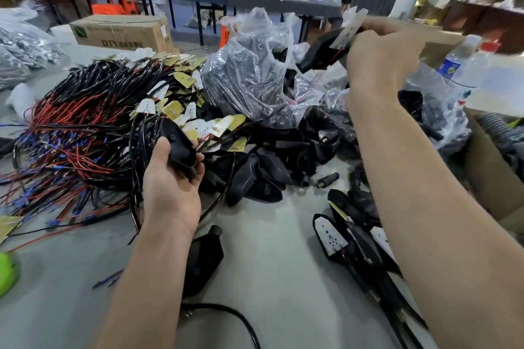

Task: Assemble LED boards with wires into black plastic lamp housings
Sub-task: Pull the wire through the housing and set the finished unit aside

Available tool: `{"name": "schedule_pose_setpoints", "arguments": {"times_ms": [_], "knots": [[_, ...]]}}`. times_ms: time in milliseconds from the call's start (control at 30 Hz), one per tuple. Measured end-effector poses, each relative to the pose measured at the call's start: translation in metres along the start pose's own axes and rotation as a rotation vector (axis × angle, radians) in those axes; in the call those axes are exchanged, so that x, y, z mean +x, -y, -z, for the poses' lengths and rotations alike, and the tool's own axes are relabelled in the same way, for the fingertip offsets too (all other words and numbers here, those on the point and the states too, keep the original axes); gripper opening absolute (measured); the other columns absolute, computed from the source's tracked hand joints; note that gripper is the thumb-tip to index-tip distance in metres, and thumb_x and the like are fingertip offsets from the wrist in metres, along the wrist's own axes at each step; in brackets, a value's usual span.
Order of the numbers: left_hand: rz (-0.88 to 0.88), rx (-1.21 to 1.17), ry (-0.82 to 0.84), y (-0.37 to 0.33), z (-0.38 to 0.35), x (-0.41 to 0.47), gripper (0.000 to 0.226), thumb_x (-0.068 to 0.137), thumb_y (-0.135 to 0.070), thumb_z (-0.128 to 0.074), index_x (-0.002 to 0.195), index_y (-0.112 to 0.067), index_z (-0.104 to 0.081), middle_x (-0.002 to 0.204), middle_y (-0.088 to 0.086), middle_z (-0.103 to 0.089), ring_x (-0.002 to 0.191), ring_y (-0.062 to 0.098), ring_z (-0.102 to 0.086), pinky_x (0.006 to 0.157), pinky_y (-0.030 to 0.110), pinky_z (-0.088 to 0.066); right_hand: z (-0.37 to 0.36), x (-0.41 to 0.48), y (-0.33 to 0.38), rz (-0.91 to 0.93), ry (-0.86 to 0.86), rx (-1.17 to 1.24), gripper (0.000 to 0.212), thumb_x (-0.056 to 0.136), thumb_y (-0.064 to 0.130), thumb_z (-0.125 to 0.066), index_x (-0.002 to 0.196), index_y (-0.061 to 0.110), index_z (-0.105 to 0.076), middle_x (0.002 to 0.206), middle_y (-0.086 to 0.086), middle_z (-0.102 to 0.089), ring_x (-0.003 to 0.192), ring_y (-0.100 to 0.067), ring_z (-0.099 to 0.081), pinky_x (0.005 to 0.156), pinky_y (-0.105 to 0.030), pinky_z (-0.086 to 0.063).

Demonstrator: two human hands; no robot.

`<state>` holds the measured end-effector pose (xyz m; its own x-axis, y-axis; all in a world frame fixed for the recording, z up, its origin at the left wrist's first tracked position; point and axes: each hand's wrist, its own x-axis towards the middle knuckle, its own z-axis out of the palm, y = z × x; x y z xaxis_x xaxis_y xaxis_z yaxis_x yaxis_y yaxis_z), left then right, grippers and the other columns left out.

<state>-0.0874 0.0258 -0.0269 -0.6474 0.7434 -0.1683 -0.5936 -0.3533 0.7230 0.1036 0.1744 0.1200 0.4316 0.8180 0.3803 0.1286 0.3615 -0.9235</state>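
Note:
My left hand [170, 187] grips a black plastic lamp housing [178, 144] just above the table, beside the wire pile. Raised at the upper right, my right hand [380, 62] holds another black housing [320, 52] with a white LED board [347, 32] sticking out of its top and a red wire at its edge. A heap of LED boards with red, black and blue wires [85, 133] lies at the left. Loose empty housings [255, 176] are piled in the middle. Finished housings with white boards [330, 235] lie under my right forearm.
A clear plastic bag of black parts [255, 73] stands behind the pile. A cardboard box [122, 31] sits at the back left, water bottles [465, 62] and a carton [487, 173] at the right. One housing with a cable [204, 261] lies near my left forearm. People stand at far tables.

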Motion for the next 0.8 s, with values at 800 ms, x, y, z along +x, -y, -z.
{"name": "schedule_pose_setpoints", "arguments": {"times_ms": [800], "knots": [[0.124, 0.107, 0.28, 0.004, -0.009, -0.007, 0.042, 0.106, -0.039, -0.043, 0.107, -0.005, -0.068, 0.087, 0.01, -0.068, 0.066, 0.018, -0.059, 0.064, 0.025, -0.055, 0.015, -0.068, -0.104, -0.066, 0.762, -0.765, 0.016, 0.078, 0.021, -0.061, 0.079, 0.011, -0.073, 0.072, -0.005, -0.069, 0.078, -0.03, -0.066, 0.066, -0.029, -0.049]]}}
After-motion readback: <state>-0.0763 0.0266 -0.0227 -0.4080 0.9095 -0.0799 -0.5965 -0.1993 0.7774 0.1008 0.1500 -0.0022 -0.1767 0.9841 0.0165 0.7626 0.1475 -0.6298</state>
